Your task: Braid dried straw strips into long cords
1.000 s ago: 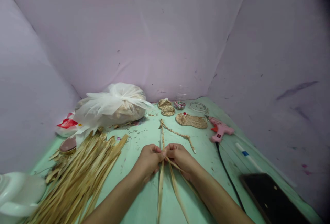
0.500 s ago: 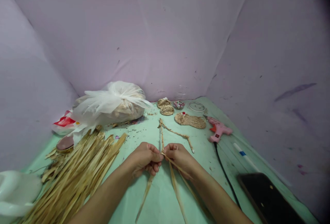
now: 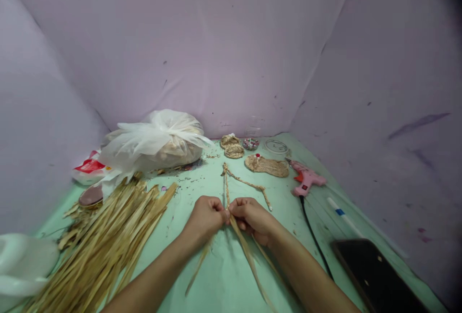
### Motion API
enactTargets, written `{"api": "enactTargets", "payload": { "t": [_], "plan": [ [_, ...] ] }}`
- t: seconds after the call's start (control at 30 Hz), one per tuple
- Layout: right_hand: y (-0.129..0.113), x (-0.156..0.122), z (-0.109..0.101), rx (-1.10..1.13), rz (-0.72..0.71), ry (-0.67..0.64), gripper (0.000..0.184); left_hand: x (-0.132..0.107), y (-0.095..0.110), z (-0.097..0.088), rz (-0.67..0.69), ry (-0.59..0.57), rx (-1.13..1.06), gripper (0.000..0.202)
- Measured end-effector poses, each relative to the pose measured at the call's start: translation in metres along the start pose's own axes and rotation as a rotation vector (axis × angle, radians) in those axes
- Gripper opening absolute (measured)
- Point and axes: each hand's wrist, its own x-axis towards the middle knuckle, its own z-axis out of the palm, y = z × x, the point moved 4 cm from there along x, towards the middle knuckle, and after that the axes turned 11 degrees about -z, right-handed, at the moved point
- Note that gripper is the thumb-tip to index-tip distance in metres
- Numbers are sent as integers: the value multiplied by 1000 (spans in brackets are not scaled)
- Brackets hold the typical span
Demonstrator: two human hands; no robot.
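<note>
The braid (image 3: 227, 190) lies on the green table (image 3: 216, 286) straight ahead of me, its near end caught between my two hands. My left hand (image 3: 205, 217) pinches there with thumb and forefinger, and one strand (image 3: 198, 269) trails out below it; my right hand (image 3: 254, 217) pinches just beside it, with more loose strands (image 3: 249, 254) running down toward me. Which strip each fingertip grips, I cannot tell.

To do this well, I'd hold the crossing firmly right where the plaiting ends, bring each outer strip over the middle with equal pull, and lay it flat so it doesn't twist or split.

The braid looks narrow, straw-coloured and fairly even. At its far end it meets another plaited length (image 3: 249, 185), which bends off rightward to a whitish tip.

Beyond that sits a woven sole (image 3: 269, 167) with a red bead (image 3: 257, 156), near a pink glue gun (image 3: 306, 178). Dry strips (image 3: 108, 231) lie heaped to my left, below a tied white bag (image 3: 162, 142).
</note>
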Motion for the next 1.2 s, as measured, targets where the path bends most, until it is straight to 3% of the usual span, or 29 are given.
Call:
{"api": "enactTargets", "payload": {
  "t": [0.07,0.17,0.23,0.5,0.63,0.7,1.07,1.2],
  "plan": [
    [0,1,-1,-2,-36,11,4,-1,-1,-1,-31,-76,-15,8],
    [0,1,-2,-15,-98,16,4,-4,-1,-1,-148,-348,-135,13],
    [0,1,-2,-28,-107,5,10,-4,-1,-3,-194,-461,-219,17],
    [3,3,-2,-35,-129,38,15,4,-5,-8,-227,-554,-351,18],
    [1,1,-1,-1,-122,29,16,7,-13,-4,-429,-711,-489,26],
    [-2,-1,1,29,-121,3,17,8,-16,-3,-483,-708,-527,26],
    [-2,-1,2,57,-106,-21,19,8,-15,1,-375,-578,-484,13],
    [-2,-1,1,56,-117,-39,18,8,-15,2,-367,-666,-501,20]
  ]
}}
